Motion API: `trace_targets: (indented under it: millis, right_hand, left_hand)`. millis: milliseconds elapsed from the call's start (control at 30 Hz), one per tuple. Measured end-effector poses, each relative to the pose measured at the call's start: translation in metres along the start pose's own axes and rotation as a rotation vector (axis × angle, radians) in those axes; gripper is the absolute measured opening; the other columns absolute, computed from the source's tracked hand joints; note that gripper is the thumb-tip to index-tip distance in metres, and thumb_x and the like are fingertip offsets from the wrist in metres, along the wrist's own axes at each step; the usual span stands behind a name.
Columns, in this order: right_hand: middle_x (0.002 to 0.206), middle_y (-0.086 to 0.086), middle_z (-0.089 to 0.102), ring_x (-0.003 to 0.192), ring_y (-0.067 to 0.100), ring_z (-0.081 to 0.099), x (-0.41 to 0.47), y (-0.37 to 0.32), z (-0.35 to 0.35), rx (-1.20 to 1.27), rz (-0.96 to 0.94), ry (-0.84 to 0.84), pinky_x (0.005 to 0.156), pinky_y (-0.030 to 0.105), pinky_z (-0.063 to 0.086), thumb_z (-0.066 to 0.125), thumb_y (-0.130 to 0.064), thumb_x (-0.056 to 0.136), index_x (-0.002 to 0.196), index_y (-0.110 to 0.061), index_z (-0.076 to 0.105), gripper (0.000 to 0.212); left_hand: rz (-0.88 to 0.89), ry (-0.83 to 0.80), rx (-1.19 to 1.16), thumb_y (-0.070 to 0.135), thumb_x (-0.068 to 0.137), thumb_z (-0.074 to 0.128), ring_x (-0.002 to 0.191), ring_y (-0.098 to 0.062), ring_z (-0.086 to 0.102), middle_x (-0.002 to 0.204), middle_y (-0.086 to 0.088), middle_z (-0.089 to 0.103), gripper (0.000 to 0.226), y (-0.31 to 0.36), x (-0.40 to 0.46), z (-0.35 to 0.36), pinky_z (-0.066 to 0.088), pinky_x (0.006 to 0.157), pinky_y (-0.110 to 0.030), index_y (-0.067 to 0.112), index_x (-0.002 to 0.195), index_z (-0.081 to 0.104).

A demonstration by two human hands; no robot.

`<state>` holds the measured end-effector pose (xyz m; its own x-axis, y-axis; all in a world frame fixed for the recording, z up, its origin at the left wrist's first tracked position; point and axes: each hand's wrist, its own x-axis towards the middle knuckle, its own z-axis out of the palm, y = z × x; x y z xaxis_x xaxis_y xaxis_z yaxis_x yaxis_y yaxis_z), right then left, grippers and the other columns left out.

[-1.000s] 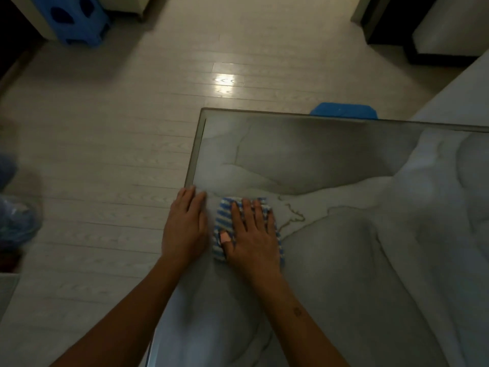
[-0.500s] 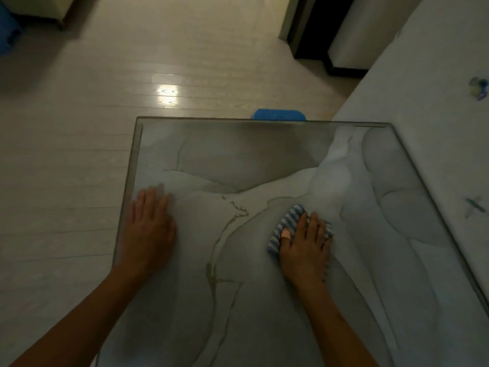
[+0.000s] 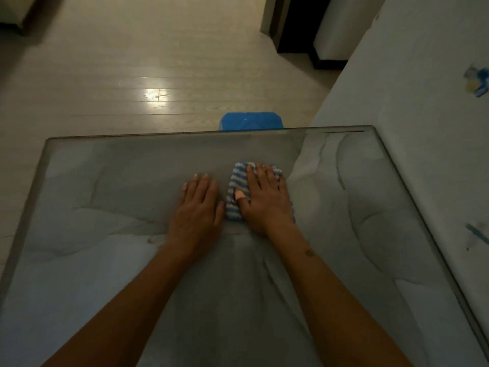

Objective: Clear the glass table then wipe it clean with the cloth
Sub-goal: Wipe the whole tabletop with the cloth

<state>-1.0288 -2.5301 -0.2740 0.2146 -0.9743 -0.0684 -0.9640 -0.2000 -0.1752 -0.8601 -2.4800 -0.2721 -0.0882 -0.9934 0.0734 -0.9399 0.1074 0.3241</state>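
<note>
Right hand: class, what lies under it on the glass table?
A striped cloth, pressed flat on the table by the right hand. Its left and far edges show; the middle is covered. The left hand rests beside it.

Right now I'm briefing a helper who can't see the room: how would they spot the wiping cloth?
Find the glass table filling the lower view. Near its middle, two hands lie flat; the cloth sits under the right hand. It is blue-and-white striped, the only patterned thing on the glass.

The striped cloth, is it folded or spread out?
Folded: the striped cloth is a compact thick pad under the flat right hand on the glass table.
</note>
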Motion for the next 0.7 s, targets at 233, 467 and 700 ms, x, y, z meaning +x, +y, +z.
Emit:
trace_targets:
  millis: [233,467,700]
  right_hand:
    - [0.159,0.009,0.022,0.146,0.028,0.017,0.049,0.129,-0.024,-0.027,0.192,0.077,0.121,0.046,0.008,0.021,-0.052,0.093,0.153,-0.016,0.021,0.070]
    - [0.159,0.019,0.018,0.146,0.034,0.016,0.058,0.242,-0.042,-0.055,0.476,0.118,0.120,0.051,0.008,0.016,-0.055,0.092,0.152,-0.007,0.019,0.077]
    - [0.160,0.013,0.017,0.146,0.035,0.013,0.069,0.228,-0.042,0.001,0.534,0.106,0.118,0.053,0.006,0.022,-0.058,0.095,0.153,-0.016,0.019,0.072]
  left_hand:
    - [0.012,-0.062,0.112,0.052,0.096,0.026,0.149,-0.028,0.023,0.159,-0.011,0.030,0.067,-0.005,0.015,0.014,0.018,0.122,-0.047,0.014,0.151,0.034]
    - [-0.023,-0.050,0.088,0.052,0.095,0.028,0.150,-0.027,0.021,0.160,-0.010,0.029,0.068,-0.002,0.017,0.013,0.016,0.123,-0.046,0.014,0.151,0.035]
    - [-0.017,-0.056,0.080,0.054,0.095,0.025,0.150,-0.026,0.019,0.160,-0.009,0.029,0.069,-0.003,0.016,0.010,0.014,0.123,-0.045,0.015,0.151,0.033]
